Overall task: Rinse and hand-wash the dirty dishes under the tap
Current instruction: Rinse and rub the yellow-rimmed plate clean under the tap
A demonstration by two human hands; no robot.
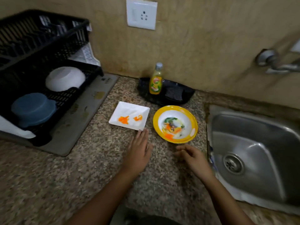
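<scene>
- While both hands hold nothing, two dirty dishes sit side by side at the centre of the speckled worktop point(48, 184): a white square plate point(129, 117) with orange smears, and at its 3 o'clock a yellow-rimmed bowl point(175, 124) with mixed food residue.
- The left hand point(139, 151) lies flat with fingers together and extended, its fingertips touching the plate's near corner.
- The right hand point(193, 158) hovers at the bowl's 6 o'clock, fingers loosely spread and blurred, clear of the rim.
- At the bowl's 12 o'clock a black tray point(190, 93) carries a yellow soap bottle point(156, 80) and a dark scrub pad point(174, 94).
- At 3 o'clock lies the steel sink point(253, 143), with the tap point(276, 62) on the wall above.
- At 9 o'clock a black drying rack point(40, 51) holds an upturned white bowl point(65, 78) and a blue container point(33, 108).
</scene>
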